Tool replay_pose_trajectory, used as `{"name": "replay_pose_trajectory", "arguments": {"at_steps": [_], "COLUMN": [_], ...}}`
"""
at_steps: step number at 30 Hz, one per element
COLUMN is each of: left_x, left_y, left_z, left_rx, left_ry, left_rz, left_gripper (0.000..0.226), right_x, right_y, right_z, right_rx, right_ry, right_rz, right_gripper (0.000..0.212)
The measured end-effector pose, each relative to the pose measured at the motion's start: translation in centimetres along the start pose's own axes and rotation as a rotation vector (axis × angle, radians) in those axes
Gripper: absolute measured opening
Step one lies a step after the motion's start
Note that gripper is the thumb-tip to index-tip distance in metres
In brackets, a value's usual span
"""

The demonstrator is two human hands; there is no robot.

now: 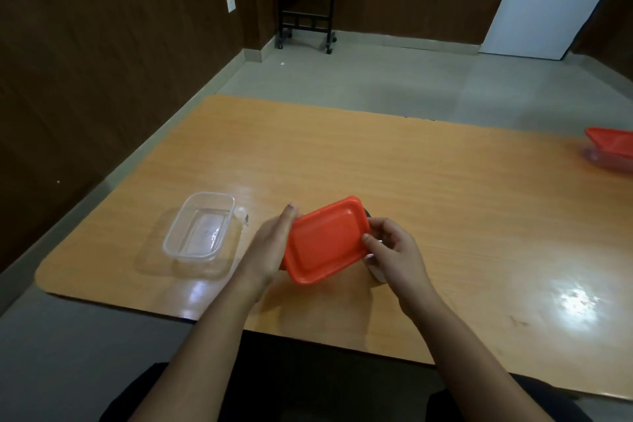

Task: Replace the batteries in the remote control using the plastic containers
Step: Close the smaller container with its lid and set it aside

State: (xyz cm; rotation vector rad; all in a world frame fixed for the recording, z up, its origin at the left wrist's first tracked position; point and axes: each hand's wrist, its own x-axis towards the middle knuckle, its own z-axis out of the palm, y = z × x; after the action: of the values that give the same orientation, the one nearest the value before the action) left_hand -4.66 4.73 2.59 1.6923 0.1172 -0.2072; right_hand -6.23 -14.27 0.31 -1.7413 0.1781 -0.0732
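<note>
Lid (325,241): solid orange-red, no pattern. Open container (200,228): clear, colourless plastic with pale glints along its rim. Table (411,188): light orange-tan wood grain with fine streaks running along its length, and white glare patches. Second container (611,147) at the right edge: orange-red lid over a clear, faintly pink-tinted base. Floor (376,75): pale grey-green. Walls (102,44): dark brown wood grain. Side stand (306,3): black. Door panel (548,0): white. Wall socket (231,3): cream.
</note>
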Motion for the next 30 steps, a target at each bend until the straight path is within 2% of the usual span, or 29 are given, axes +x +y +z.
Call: {"name": "replay_pose_trajectory", "arguments": {"at_steps": [3, 4, 5, 7, 9, 10, 14, 18, 21, 24, 26, 28, 30], "left_x": [-0.1, 0.0, 0.2, 0.4, 0.4, 0.4, 0.8, 1.6, 2.3, 2.9, 3.0, 3.1, 2.9], "left_y": [-0.6, -0.8, -1.2, -2.2, -3.1, -3.6, -4.2, -4.2, -4.2, -3.8, -3.6, -3.5, -3.6], "left_z": [-3.2, -4.7, -6.4, -9.4, -10.9, -11.2, -10.2, -8.5, -7.5, -6.9, -7.1, -7.9, -8.5], "left_rx": [0.448, 0.569, 0.666, 0.796, 0.827, 0.805, 0.635, 0.566, 0.578, 0.533, 0.498, 0.57, 0.722], "left_ry": [0.54, 0.673, 0.74, 0.708, 0.624, 0.606, 0.515, 0.422, 0.403, 0.388, 0.46, 0.558, 0.564], "left_rz": [0.38, 0.4, 0.339, 0.045, -0.159, -0.166, 0.004, 0.079, 0.09, 0.083, 0.053, 0.041, -0.018], "left_gripper": [0.02, 0.02, 0.03, 0.051, 0.05, 0.044, 0.029, 0.036, 0.037, 0.031, 0.027, 0.018, 0.032], "right_x": [-0.1, -0.1, -0.2, -0.4, -0.8, -1.0, -1.5, -1.5, -1.3, -0.9, -0.5, -0.2, 0.3], "right_y": [-0.1, -0.2, -0.2, -0.1, -0.2, -0.2, -0.5, -0.6, -0.6, -0.1, 0.3, 0.4, 0.4], "right_z": [0.0, 0.0, 0.1, 0.3, 0.6, 0.7, 1.1, 1.2, 1.4, 2.5, 3.2, 3.9, 4.5], "right_rx": [0.052, 0.046, 0.033, -0.002, -0.027, -0.025, 0.037, 0.211, 0.24, 0.177, 0.138, 0.044, -0.203], "right_ry": [0.027, 0.036, 0.042, 0.041, 0.017, -0.003, -0.068, -0.128, -0.128, -0.103, -0.085, -0.051, -0.002], "right_rz": [0.021, 0.017, 0.008, -0.01, -0.015, -0.017, 0.028, 0.143, 0.154, 0.125, 0.101, 0.054, -0.07], "right_gripper": [0.018, 0.018, 0.019, 0.021, 0.026, 0.029, 0.032, 0.031, 0.03, 0.031, 0.031, 0.029, 0.029]}}
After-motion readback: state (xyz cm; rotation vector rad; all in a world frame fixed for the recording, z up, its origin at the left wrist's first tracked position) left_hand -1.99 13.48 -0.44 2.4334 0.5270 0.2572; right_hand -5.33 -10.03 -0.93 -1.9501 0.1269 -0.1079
